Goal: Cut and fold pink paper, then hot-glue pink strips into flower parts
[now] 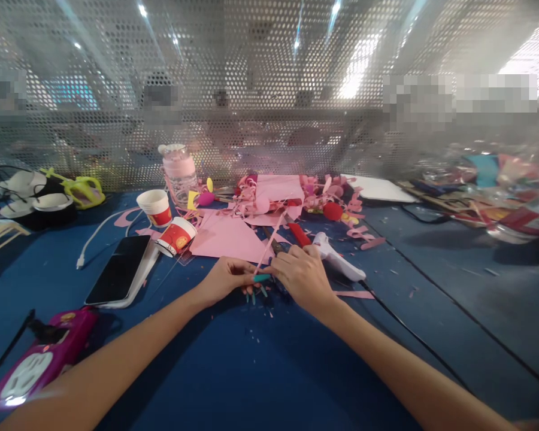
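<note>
A narrow pink paper strip [273,239] slants down from the paper pile to my fingertips. My left hand [227,280], with long teal nails, pinches the strip's lower end between thumb and fingers. My right hand [302,276] is closed beside it, its fingertips meeting the left ones; what they grip is hidden behind the knuckles. Just right of that hand lies a white glue gun [341,258] with a black cord. A red handle [299,233] shows beyond the knuckles. Pink paper sheets [227,236] lie in front of the left hand.
Curled pink paper pieces [330,194] are heaped before a perforated metal screen [260,137]. To the left are a phone [119,269], paper cups [155,208], a water bottle [178,170] and a purple power strip [49,353]. A clear plastic bottle [521,221] lies at right.
</note>
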Action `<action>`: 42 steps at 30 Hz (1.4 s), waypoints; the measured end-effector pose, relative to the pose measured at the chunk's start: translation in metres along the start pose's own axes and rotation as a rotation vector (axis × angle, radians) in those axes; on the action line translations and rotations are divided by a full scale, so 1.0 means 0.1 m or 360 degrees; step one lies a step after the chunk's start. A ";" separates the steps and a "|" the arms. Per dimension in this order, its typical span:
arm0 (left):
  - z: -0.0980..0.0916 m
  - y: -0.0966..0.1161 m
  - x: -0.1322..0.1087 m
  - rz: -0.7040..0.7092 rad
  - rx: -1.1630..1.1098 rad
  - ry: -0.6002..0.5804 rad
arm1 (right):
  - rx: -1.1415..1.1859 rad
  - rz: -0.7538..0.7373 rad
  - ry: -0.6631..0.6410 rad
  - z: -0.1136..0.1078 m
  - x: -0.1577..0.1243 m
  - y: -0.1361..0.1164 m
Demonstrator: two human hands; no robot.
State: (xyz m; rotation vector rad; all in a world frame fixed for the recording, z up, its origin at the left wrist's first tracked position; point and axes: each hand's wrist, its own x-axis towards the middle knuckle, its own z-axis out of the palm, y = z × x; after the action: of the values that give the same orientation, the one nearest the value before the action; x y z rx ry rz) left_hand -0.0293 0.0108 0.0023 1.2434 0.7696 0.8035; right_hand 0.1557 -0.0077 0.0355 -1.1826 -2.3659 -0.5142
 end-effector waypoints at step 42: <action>-0.03 -0.01 0.07 0.0035 -0.0570 0.0263 | 0.1499 0.0518 -0.0107 0.05 -0.04 -0.26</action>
State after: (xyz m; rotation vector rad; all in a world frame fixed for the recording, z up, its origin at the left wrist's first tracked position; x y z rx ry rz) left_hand -0.0285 0.0179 0.0001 0.8744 0.7076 1.0222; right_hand 0.1357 -0.0227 0.0257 -1.0559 -1.9728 0.6910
